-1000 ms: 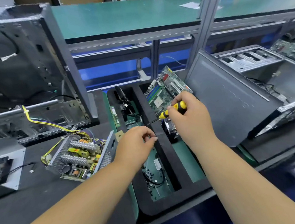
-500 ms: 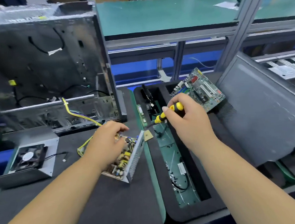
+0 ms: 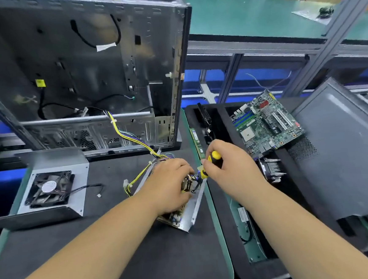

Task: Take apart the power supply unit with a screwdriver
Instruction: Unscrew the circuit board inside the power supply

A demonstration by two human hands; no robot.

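Note:
The opened power supply unit (image 3: 185, 216) lies on the black mat, its metal tray tilted and its circuit board partly showing. My left hand (image 3: 168, 184) lies over the unit and grips it, hiding most of the board. My right hand (image 3: 229, 168) grips a yellow-and-black screwdriver (image 3: 213, 159), whose tip points down-left into the unit just beside my left fingers. A bundle of yellow and mixed wires (image 3: 135, 180) runs from the unit up into the computer case. The unit's removed cover with its black fan (image 3: 50, 189) rests to the left.
An open grey computer case (image 3: 80, 70) stands behind the unit. Right of it, a black foam tray (image 3: 225, 235) holds a motherboard (image 3: 265, 124), a heatsink (image 3: 271, 170) and a RAM stick (image 3: 197, 145). A grey side panel (image 3: 342, 149) leans at far right.
My left hand went from the tray to the power supply unit and now grips it. My right hand followed with the screwdriver, bringing its tip down into the unit. The view swung left.

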